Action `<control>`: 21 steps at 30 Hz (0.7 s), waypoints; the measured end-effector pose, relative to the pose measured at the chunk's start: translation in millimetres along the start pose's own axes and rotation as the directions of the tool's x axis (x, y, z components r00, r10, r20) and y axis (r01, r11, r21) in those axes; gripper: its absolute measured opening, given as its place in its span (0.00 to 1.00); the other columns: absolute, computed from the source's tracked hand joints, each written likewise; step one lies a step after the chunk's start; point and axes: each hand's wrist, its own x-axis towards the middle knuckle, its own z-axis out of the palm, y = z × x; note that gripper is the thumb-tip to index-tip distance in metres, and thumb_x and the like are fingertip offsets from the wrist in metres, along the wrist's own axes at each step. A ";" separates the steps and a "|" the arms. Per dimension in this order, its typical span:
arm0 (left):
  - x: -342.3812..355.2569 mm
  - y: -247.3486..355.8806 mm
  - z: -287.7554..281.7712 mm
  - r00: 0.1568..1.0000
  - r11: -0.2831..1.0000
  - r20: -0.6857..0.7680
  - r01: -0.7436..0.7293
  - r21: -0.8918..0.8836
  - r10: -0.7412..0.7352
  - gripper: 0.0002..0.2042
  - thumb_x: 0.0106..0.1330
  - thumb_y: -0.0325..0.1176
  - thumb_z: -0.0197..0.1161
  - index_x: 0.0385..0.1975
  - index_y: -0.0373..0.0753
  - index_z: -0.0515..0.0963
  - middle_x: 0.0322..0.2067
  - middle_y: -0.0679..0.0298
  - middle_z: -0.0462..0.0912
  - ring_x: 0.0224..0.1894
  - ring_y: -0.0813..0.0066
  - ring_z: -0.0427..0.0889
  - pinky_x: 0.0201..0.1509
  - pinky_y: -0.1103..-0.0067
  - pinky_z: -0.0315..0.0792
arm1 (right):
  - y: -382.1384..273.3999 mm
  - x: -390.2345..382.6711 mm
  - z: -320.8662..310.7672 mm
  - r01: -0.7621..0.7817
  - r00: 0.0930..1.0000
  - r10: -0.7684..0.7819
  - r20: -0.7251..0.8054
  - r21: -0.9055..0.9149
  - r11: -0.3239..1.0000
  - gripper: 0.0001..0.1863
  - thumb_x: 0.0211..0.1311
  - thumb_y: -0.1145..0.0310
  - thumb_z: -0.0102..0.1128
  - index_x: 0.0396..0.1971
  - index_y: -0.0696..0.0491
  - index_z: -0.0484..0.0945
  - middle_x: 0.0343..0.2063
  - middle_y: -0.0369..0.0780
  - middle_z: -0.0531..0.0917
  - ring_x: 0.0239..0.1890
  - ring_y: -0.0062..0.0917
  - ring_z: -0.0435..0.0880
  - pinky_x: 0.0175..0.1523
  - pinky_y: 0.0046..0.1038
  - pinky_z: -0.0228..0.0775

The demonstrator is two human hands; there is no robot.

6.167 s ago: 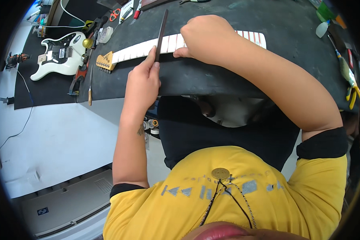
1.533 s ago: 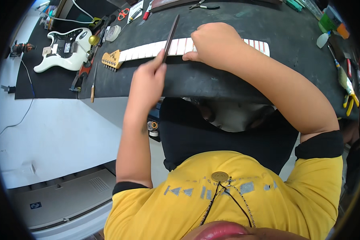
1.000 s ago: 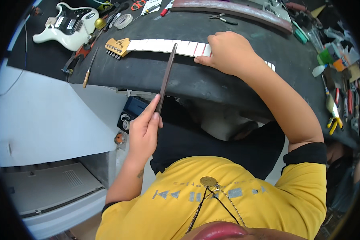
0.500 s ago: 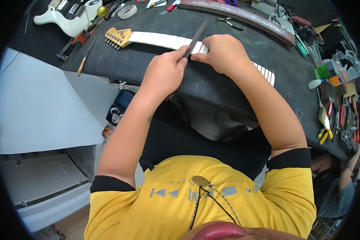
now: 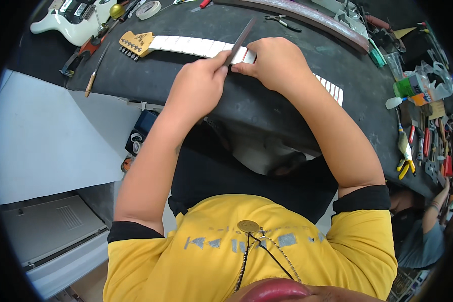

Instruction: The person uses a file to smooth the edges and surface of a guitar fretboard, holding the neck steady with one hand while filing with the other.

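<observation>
A guitar neck [image 5: 190, 46] lies across the dark bench, its fretboard covered in white strips between the frets. The wooden headstock [image 5: 136, 44] with tuning machines is at the left. My left hand [image 5: 199, 86] is closed on a thin flat file [image 5: 243, 37], whose blade slants up and across the neck. Close beside the file, my right hand [image 5: 281, 64] grips the neck, thumb at the near edge and fingers over the far side. My right hand and forearm hide part of the neck; its striped end [image 5: 332, 90] shows beyond the forearm.
A wooden-handled pointed tool [image 5: 92, 81] and an orange-black clamp [image 5: 84, 53] lie left, near a white guitar body [image 5: 75, 25]. Pliers [image 5: 283, 23] and a long dark curved beam [image 5: 307, 20] are behind. Bottles [image 5: 410, 88] and many hand tools [image 5: 427, 143] crowd the right; another person [image 5: 423, 226] is lower right.
The whole view has shifted, so the bench things appear a little farther left and up. Both hands and the file keep nearly the same place on the neck.
</observation>
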 end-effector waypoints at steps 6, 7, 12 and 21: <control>-111.0 -20.2 -9.8 0.998 0.998 -0.001 -0.057 -0.025 0.057 0.25 0.79 0.21 0.64 0.75 0.37 0.81 0.31 0.44 0.82 0.29 0.57 0.83 0.44 0.73 0.78 | 7.4 -4.5 3.4 -0.033 0.999 0.033 -0.006 -0.003 0.999 0.29 0.66 0.41 0.82 0.37 0.58 0.94 0.33 0.50 0.94 0.43 0.46 0.96 0.51 0.46 0.87; -136.8 -16.0 -14.0 1.000 1.000 -0.007 -0.021 -0.019 0.021 0.25 0.78 0.20 0.64 0.75 0.36 0.81 0.28 0.45 0.79 0.27 0.59 0.80 0.42 0.74 0.77 | 5.1 -2.0 3.1 -0.038 0.999 0.039 0.008 -0.015 0.999 0.29 0.66 0.42 0.82 0.37 0.58 0.94 0.33 0.50 0.94 0.43 0.46 0.96 0.51 0.46 0.87; -89.2 -17.4 -6.4 0.994 0.995 -0.049 -0.100 0.012 0.100 0.24 0.79 0.23 0.65 0.74 0.40 0.82 0.26 0.45 0.78 0.24 0.52 0.77 0.37 0.70 0.75 | 5.0 -2.5 3.6 -0.012 1.000 0.012 -0.006 -0.009 1.000 0.29 0.66 0.41 0.82 0.37 0.58 0.94 0.32 0.49 0.93 0.43 0.46 0.96 0.52 0.45 0.87; -62.1 -4.1 -2.6 1.000 0.999 0.002 -0.028 0.017 0.028 0.23 0.80 0.25 0.64 0.74 0.41 0.82 0.31 0.42 0.83 0.30 0.49 0.84 0.44 0.69 0.79 | 10.8 -6.5 4.2 -0.025 0.999 0.026 -0.028 0.013 1.000 0.29 0.67 0.41 0.81 0.36 0.58 0.93 0.31 0.49 0.93 0.42 0.45 0.96 0.51 0.45 0.87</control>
